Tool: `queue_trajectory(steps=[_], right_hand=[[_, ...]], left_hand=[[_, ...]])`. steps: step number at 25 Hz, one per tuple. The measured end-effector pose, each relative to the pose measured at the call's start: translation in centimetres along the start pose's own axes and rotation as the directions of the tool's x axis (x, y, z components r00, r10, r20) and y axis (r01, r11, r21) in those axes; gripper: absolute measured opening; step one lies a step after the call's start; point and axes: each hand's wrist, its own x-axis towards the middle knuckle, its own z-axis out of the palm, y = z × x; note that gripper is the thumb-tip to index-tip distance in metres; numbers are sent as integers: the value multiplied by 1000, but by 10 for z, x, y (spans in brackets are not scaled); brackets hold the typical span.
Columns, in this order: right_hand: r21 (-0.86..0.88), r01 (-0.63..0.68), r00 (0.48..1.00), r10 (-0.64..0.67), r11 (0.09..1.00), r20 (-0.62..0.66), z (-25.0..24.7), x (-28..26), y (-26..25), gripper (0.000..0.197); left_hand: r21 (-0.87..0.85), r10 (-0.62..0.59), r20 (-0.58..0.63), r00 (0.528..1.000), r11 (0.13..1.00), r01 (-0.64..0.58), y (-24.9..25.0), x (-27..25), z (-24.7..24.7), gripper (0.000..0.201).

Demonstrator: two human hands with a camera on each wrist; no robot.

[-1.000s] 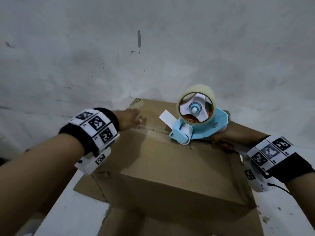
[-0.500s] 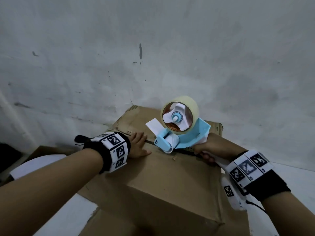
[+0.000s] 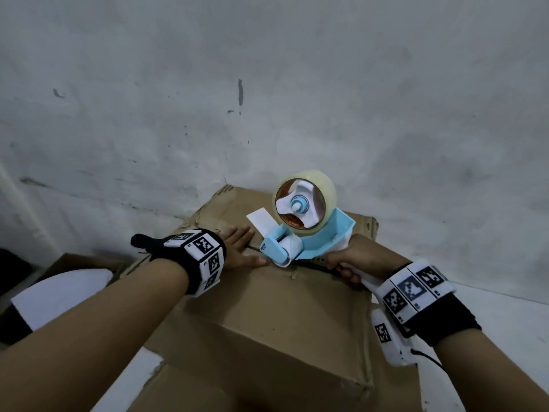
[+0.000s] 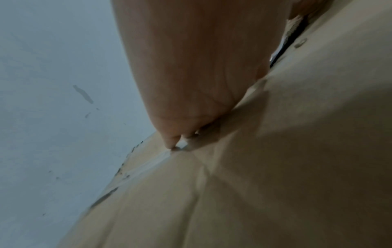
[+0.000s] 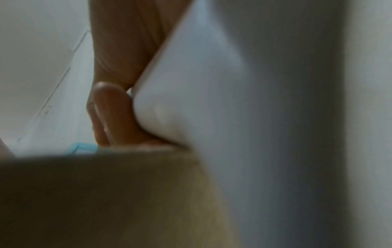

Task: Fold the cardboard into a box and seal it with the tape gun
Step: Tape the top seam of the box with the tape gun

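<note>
A brown cardboard box (image 3: pixel 276 316) stands folded with its top flaps closed along a dark seam (image 3: pixel 312 266). My left hand (image 3: pixel 240 248) lies flat with straight fingers on the top flaps at the seam's left end; the left wrist view shows the palm (image 4: pixel 191 75) pressed on the cardboard (image 4: pixel 275 167). My right hand (image 3: pixel 353 260) grips the white handle (image 5: pixel 233 100) of a light blue tape gun (image 3: pixel 300 236) carrying a clear tape roll (image 3: pixel 306 200). The gun's front roller sits on the seam just right of my left fingertips.
A scuffed grey wall (image 3: pixel 267 99) rises right behind the box. The box stands on flat cardboard sheets (image 3: pixel 190 391) over a white surface (image 3: pixel 505 322). At the left lie a white rounded object (image 3: pixel 59 292) and another cardboard piece (image 3: pixel 80 260).
The left hand slid from the far left flap to the seam beside the tape gun. The tape gun dropped closer to the seam. The head view moved a little.
</note>
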Motion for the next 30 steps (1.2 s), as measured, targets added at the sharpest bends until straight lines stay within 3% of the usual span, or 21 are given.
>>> queue_trajectory(steps=[6, 10, 13, 16, 30], right_hand=[[69, -51, 998, 49, 996, 30, -5, -2, -5, 28], [24, 1, 1000, -1, 1000, 29, -4, -7, -3, 29], [-31, 79, 995, -77, 996, 69, -3, -10, -3, 26], [-58, 132, 982, -123, 989, 146, -5, -10, -1, 22], [-124, 193, 894, -122, 973, 431, -34, 6, 2, 24]], left_hand=[[-61, 72, 51, 996, 996, -69, 11, -30, 1, 76], [-77, 18, -4, 1000, 997, -19, 32, -45, 23, 77], [-103, -45, -173, 984, 994, 28, 47, -45, 38, 54], [-149, -91, -380, 921, 988, 37, 50, -37, 45, 52], [-154, -136, -251, 958, 983, 99, 54, -29, 40, 48]])
